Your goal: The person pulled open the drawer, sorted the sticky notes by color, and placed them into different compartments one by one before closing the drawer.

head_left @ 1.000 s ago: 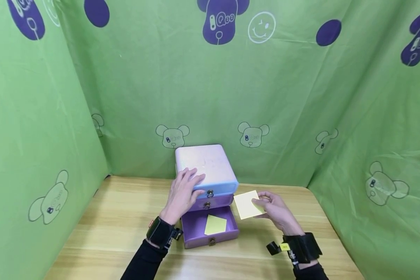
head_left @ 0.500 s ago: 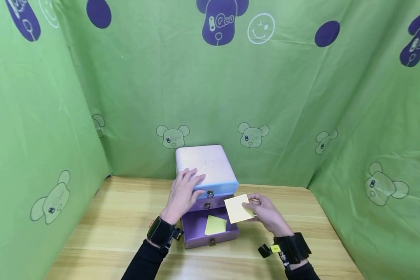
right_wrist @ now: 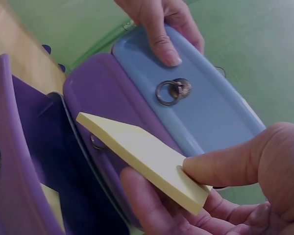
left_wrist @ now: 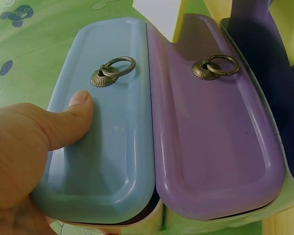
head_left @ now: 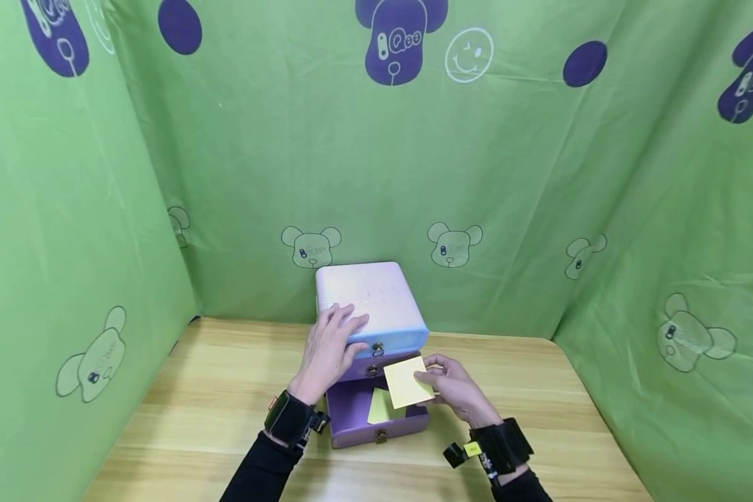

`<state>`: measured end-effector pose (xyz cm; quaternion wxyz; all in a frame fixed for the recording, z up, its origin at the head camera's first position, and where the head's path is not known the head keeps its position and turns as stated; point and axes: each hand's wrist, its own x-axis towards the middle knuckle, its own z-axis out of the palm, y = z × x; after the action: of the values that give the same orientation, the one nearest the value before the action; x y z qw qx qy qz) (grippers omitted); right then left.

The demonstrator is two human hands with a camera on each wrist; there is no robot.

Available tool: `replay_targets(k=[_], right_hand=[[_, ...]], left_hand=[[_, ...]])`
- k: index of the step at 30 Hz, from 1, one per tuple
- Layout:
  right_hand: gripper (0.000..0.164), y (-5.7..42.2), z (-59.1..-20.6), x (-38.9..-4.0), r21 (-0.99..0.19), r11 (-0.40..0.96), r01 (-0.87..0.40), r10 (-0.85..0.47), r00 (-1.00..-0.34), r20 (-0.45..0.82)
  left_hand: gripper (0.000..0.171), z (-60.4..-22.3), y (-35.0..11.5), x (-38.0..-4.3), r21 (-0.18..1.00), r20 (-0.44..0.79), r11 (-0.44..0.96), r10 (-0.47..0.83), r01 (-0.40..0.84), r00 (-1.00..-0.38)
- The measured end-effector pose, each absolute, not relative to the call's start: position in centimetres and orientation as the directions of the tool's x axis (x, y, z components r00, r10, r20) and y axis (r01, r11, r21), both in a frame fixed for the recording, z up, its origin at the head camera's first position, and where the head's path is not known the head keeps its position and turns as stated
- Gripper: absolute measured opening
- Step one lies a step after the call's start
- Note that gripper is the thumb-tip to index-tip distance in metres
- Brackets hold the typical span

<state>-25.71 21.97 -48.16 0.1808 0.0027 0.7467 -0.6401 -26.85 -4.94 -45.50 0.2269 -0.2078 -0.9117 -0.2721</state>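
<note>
A small drawer cabinet (head_left: pixel 371 286) has a white top, a blue upper drawer (left_wrist: pixel 115 122) and a purple middle drawer (left_wrist: pixel 210 132), both pushed in. Its purple bottom drawer (head_left: pixel 348 437) is pulled out, with a yellow sticky-note pad (head_left: pixel 379 413) lying inside. My left hand (head_left: pixel 328 351) rests on the cabinet's top left corner, fingers spread over the top and thumb against the blue front. My right hand (head_left: pixel 457 390) pinches another pale yellow sticky-note pad (head_left: pixel 401 385) between thumb and fingers. That pad is above the open drawer's right side, partly hiding the one inside.
The cabinet stands at the back of a wooden table (head_left: pixel 226 390), close to a green patterned cloth (head_left: pixel 364 160). More cloth hangs on both sides. Metal ring pulls (left_wrist: pixel 213 68) stick out from the drawer fronts.
My right hand has moved left with the sticky-note pad, from beside the cabinet to over the open bottom drawer. My left hand has stayed on the cabinet.
</note>
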Motion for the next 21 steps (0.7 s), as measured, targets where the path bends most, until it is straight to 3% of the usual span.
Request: replay_targets(k=[8, 21], right_hand=[[0.028, 20.8, -49.3, -25.7, -0.938, 0.231, 0.257, -0.207, -0.93, -0.305], [0.028, 19.4, -51.0, -26.2, -0.945, 0.206, 0.253, -0.253, -0.92, -0.301]], left_hand=[[0.052, -45.6, -5.0, -26.9, 0.402, 0.535, 0.761, 0.256, 0.509, -0.805], [0.051, -45.8, -5.0, -27.1, 0.387, 0.556, 0.765, 0.252, 0.515, -0.792]])
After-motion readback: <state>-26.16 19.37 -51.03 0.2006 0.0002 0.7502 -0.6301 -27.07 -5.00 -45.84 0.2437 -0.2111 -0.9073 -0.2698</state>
